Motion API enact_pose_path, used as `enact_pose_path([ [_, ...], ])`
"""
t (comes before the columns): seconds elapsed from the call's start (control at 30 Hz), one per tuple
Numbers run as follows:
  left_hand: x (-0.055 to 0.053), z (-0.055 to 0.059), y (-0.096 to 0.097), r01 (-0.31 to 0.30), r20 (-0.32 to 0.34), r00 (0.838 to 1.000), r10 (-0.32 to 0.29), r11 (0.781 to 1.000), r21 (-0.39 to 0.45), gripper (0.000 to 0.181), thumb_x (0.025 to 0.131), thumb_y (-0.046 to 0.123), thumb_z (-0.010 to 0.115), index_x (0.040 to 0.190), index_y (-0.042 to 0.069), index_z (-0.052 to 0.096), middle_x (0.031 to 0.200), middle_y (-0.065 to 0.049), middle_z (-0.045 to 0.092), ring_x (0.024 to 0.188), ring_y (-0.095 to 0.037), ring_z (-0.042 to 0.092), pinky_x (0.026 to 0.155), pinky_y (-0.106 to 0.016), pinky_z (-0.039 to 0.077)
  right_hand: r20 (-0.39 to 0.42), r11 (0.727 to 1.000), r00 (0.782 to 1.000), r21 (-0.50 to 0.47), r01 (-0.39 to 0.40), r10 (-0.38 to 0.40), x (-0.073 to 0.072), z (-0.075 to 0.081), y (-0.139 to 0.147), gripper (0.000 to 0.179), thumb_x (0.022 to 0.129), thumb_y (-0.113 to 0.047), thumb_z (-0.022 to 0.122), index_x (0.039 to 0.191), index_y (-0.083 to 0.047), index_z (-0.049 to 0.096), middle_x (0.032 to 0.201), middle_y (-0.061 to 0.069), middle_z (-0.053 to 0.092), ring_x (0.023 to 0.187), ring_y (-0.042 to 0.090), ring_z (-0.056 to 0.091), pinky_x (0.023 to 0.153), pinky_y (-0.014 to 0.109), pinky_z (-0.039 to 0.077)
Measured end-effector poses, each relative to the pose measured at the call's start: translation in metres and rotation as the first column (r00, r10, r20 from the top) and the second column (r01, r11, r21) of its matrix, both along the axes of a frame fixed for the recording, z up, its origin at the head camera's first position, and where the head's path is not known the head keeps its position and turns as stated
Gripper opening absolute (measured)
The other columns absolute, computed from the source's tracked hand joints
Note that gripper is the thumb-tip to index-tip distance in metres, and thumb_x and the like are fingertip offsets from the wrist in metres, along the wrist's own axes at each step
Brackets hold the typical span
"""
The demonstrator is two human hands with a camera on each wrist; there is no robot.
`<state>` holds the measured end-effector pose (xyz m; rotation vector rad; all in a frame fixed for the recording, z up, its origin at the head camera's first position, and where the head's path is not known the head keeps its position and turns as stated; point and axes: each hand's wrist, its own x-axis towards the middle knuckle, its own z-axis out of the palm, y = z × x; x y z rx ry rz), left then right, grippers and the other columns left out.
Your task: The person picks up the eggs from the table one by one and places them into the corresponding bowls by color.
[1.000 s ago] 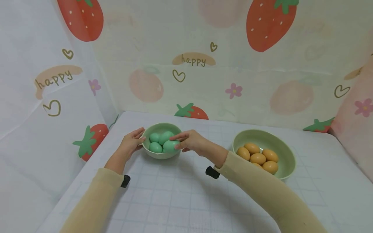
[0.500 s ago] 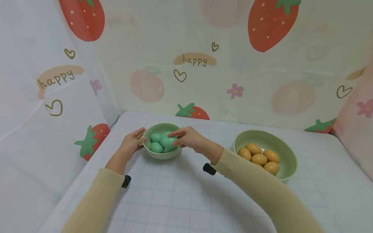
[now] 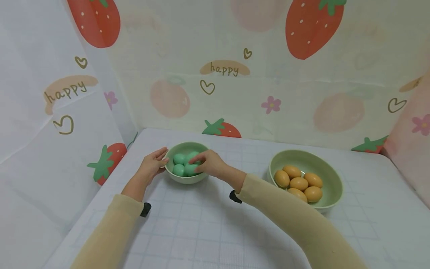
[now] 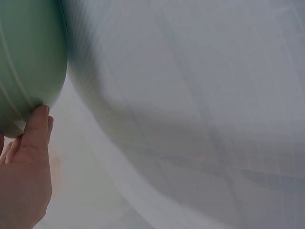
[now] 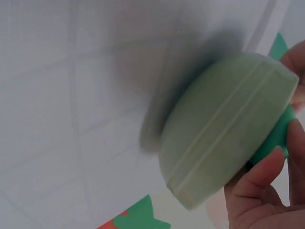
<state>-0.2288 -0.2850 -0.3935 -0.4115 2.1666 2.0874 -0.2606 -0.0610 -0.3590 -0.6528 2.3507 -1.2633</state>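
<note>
A small pale green bowl (image 3: 186,179) stands at the back left of the table, with several green eggs (image 3: 179,170) inside. My left hand (image 3: 151,165) grips the bowl's left side, thumb at the rim and fingers against the outer wall. In the left wrist view, the left hand (image 4: 29,162) shows fingertips against the bowl (image 4: 35,57). My right hand (image 3: 211,163) reaches over the bowl's right rim, thumb and fingers pinching a green egg (image 3: 190,170) low among the others. The right wrist view shows the right hand (image 5: 259,200) beside that egg (image 5: 272,143), partly hidden by the bowl (image 5: 224,124).
A larger pale green bowl (image 3: 330,175) with several brown eggs (image 3: 298,184) stands on the right, close behind the right sleeve (image 3: 285,213). White checked cloth covers the table (image 3: 188,231). A printed curtain (image 3: 289,86) closes off the back and sides.
My right hand has moved left and down into the small bowl, lowering the pinched green egg among the others. The left hand keeps its place on the bowl.
</note>
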Motion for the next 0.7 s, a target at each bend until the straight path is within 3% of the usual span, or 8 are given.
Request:
enact_pose_path([
  [0.3, -0.003, -0.001, 0.004, -0.003, -0.009, 1.000, 0.003, 1.000, -0.001, 0.058, 0.102, 0.002, 0.045, 0.155, 0.006, 0.020, 0.158, -0.009, 0.022, 0.141, -0.024, 0.029, 0.110, -0.040, 0.033, -0.127, 0.998, 0.992, 0.056, -0.008, 0.015, 0.005, -0.006, 0.000, 0.031, 0.084, -0.002, 0.074, 0.115, -0.007, 0.073, 0.122, 0.009, 0.066, 0.116, 0.022, 0.054, 0.090, 0.028, 0.048],
  [0.53, 0.000, 0.001, 0.008, -0.074, -0.035, 0.997, 0.073, 0.997, -0.029, 0.055, 0.103, 0.005, 0.046, 0.153, 0.003, 0.024, 0.157, -0.012, 0.026, 0.140, -0.025, 0.032, 0.109, -0.039, 0.036, -0.075, 0.999, 0.997, -0.030, 0.016, -0.019, 0.006, -0.002, 0.016, 0.033, 0.086, -0.001, 0.072, 0.119, -0.005, 0.071, 0.121, 0.013, 0.065, 0.092, 0.020, 0.064, 0.076, 0.026, 0.052],
  [0.7, 0.011, 0.005, 0.001, -0.111, -0.107, 0.990, 0.094, 0.981, -0.158, 0.050, 0.105, 0.011, 0.043, 0.150, -0.002, 0.028, 0.154, -0.017, 0.032, 0.138, -0.027, 0.036, 0.104, -0.038, 0.042, -0.081, 0.999, 0.996, -0.042, 0.031, -0.034, 0.005, 0.008, 0.043, 0.034, 0.089, -0.005, 0.068, 0.123, -0.006, 0.068, 0.128, 0.009, 0.062, 0.102, 0.022, 0.064, 0.082, 0.032, 0.054],
])
